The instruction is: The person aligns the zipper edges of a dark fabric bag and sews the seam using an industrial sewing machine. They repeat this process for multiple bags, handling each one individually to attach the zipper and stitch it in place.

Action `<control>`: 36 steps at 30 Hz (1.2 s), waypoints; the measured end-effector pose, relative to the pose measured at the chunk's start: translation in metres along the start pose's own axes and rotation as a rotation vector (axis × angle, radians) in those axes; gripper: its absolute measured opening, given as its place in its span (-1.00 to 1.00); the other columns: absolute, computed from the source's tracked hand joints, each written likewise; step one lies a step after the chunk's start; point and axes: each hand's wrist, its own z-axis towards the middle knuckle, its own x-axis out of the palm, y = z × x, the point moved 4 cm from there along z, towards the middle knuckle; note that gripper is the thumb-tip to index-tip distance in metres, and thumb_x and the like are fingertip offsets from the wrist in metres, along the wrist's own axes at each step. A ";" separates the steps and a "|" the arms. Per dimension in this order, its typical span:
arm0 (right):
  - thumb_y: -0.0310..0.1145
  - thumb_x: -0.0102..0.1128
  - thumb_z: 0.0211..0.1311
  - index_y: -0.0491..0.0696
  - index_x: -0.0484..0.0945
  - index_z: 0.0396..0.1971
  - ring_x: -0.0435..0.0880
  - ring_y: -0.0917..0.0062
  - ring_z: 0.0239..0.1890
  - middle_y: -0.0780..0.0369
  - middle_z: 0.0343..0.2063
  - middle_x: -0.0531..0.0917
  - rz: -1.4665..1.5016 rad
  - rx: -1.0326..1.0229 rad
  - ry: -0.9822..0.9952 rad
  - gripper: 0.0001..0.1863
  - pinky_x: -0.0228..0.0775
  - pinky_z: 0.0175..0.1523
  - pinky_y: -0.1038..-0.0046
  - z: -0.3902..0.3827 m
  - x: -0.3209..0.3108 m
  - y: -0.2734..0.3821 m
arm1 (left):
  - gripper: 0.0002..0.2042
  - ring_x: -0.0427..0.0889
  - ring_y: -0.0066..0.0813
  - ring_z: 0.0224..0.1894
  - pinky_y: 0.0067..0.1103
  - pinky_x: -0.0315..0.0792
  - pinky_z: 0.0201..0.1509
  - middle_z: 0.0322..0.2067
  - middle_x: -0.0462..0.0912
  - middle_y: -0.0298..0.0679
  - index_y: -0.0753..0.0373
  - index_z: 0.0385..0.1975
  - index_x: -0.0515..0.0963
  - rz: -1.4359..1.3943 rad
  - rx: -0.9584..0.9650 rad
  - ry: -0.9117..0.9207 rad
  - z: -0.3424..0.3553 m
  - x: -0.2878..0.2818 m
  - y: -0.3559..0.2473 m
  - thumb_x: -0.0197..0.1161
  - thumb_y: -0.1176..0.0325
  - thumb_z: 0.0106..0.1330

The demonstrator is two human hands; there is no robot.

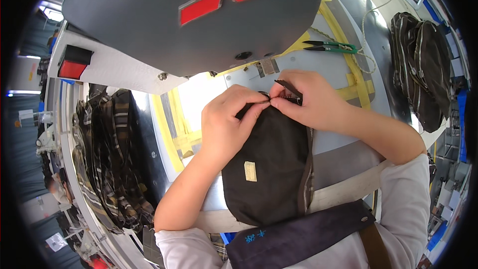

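Note:
A dark brown fabric bag piece (266,154) hangs down from my fingers over the near edge of the work surface. A metal zipper (307,182) runs along its right side, and a small pale yellow label (250,171) sits on its face. My left hand (226,117) pinches the piece's top edge between thumb and fingers. Close beside it, my right hand (316,100) is closed on the same top edge, where a dark zipper end sticks up between the fingers. The fingertips nearly meet, so the exact spot they grip is partly hidden.
A large dark grey machine head (199,35) with a red emblem overhangs the far side. Yellow tape (343,35) marks the metal plate. Green-handled thread snips (338,47) lie at far right. Zippered dark pieces (420,65) are stacked right; plaid fabric pieces (107,154) are heaped left.

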 end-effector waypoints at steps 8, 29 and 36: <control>-0.41 0.18 0.21 -0.14 0.57 -0.33 0.56 0.30 -0.31 0.16 -0.40 0.57 -0.060 -0.252 -0.158 -0.88 0.38 -0.21 0.37 -0.005 -0.002 0.004 | -0.87 0.65 -0.34 -0.37 -0.55 0.50 -0.28 -0.41 0.66 -0.25 0.27 -0.42 0.60 -0.075 -0.010 0.024 0.002 -0.003 0.004 0.38 0.57 0.04; -0.55 0.26 -0.01 -0.09 0.61 -0.41 0.55 0.42 -0.30 0.26 -0.42 0.55 -0.041 -0.244 0.170 -0.88 0.39 -0.18 0.43 0.007 -0.012 0.006 | -0.80 0.67 -0.37 -0.35 -0.57 0.50 -0.25 -0.40 0.67 -0.24 0.26 -0.35 0.61 -0.168 -0.122 0.079 -0.003 -0.001 0.008 0.42 0.55 0.01; -0.44 0.23 0.14 -0.09 0.60 -0.39 0.53 0.57 -0.33 0.29 -0.42 0.57 0.183 -0.012 0.185 -0.93 0.39 -0.21 0.51 0.010 -0.012 0.000 | -0.82 0.65 -0.34 -0.36 -0.55 0.50 -0.29 -0.42 0.66 -0.24 0.28 -0.43 0.59 -0.155 0.019 0.116 0.000 -0.002 0.002 0.37 0.65 -0.02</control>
